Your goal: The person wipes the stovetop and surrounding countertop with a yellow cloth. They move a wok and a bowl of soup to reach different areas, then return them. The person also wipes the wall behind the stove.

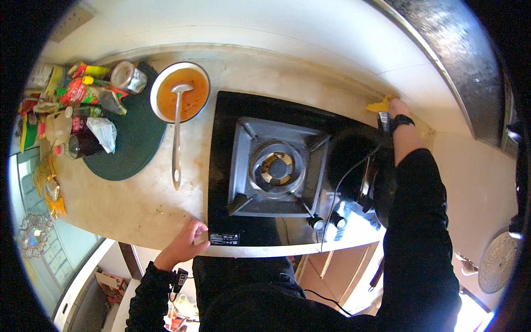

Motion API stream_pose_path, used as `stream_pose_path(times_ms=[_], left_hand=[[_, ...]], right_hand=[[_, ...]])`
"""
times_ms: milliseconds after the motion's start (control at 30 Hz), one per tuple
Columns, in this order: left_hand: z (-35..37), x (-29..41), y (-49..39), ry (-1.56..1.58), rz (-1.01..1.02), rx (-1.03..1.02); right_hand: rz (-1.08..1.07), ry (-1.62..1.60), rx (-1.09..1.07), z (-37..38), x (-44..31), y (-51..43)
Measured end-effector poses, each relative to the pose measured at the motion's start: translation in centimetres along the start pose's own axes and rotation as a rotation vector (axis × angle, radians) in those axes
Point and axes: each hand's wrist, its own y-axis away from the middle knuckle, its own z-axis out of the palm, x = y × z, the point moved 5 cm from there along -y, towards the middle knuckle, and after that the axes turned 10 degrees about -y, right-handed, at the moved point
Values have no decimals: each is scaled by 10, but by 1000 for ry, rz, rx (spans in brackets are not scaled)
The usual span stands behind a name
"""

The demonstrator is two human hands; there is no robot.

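Note:
My right hand (397, 106) is at the back right of the counter, behind the gas stove (224, 166), with its fingers on a yellow cloth (378, 106). A small device is strapped at that wrist. My left hand (188, 241) rests at the counter's front edge by the stove's near left corner, fingers slightly curled and holding nothing. The burner (277, 168) has a square metal surround. Left of the stove stands a white enamel bowl (154, 97) of orange-brown liquid, with a metal ladle (177, 141) lying across its rim, its handle reaching over the counter.
A dark green round board (137, 141) lies at the left, partly under a glass jar (128, 77), sauce bottles (81, 145) and seasoning packets (79, 92). A range hood (456, 54) hangs at the upper right. A thin cable (340, 182) crosses the stove's right side.

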Motion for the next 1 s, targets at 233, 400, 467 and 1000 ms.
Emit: stream_pose_path(times_ms=[233, 400, 467, 1000], left_hand=[[-5, 5, -1, 38, 124, 54], [-10, 5, 1, 58, 103, -3], [-12, 5, 1, 84, 126, -5], [-8, -10, 3, 129, 317, 75]], right_hand=[[-237, -121, 150, 32, -16, -33], [-311, 154, 146, 6, -103, 9], [-132, -334, 115, -12, -147, 33], [50, -1084, 260, -114, -386, 149]])
